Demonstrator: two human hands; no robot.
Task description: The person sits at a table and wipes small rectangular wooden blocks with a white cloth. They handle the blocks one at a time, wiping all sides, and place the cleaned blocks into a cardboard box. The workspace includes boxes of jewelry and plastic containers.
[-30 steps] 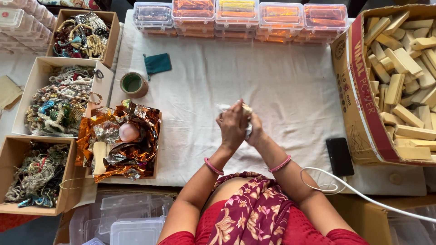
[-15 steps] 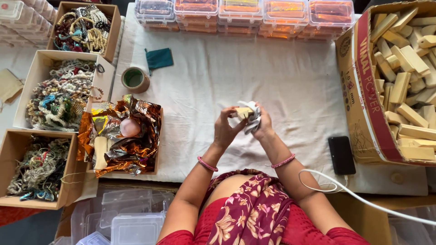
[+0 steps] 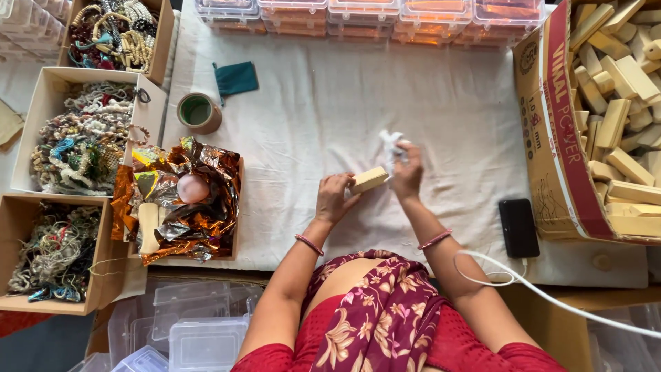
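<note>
Left hand [image 3: 334, 198] pinches a pale rectangular wooden block [image 3: 369, 180] at table centre, right hand [image 3: 407, 172] at its three o'clock, fingers closed around crumpled white cloth [image 3: 392, 145]; big cardboard box of wooden blocks [image 3: 551, 138] sits further out at three o'clock

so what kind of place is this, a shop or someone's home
Most likely a small craft or packing workstation, not a shop counter: open boxes of beaded jewellery, a big carton of wooden blocks, and stacked clear plastic containers ring a cloth-covered table.
</note>
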